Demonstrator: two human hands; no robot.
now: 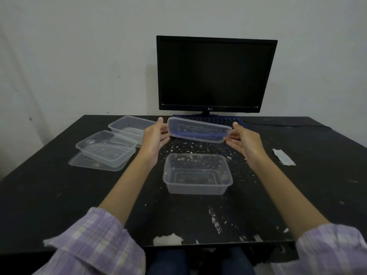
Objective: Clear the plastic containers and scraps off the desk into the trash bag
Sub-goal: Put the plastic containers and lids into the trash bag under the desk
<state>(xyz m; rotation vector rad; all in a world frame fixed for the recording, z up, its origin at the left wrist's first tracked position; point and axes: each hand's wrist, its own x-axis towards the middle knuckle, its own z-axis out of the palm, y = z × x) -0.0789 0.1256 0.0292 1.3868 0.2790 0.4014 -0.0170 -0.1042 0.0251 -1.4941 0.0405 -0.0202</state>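
A clear plastic container (198, 132) lies tilted on the blue keyboard (230, 120) at the back of the black desk (59, 195). My left hand (155, 136) is at its left end and my right hand (245, 140) at its right end, fingers straight, touching or nearly touching it. A second clear container (197, 174) stands upright nearer me. Small white scraps (190, 146) lie scattered around it. At the left, one container (105, 147) rests on a flat lid (87, 162), with another container (130, 126) behind. No trash bag is in view.
A dark monitor (215, 74) stands at the back against the white wall. A white paper wrapper (284, 157) lies on the right of the desk. A cable (288, 125) runs to the right from the keyboard. The front desk edge (168, 240) is chipped white.
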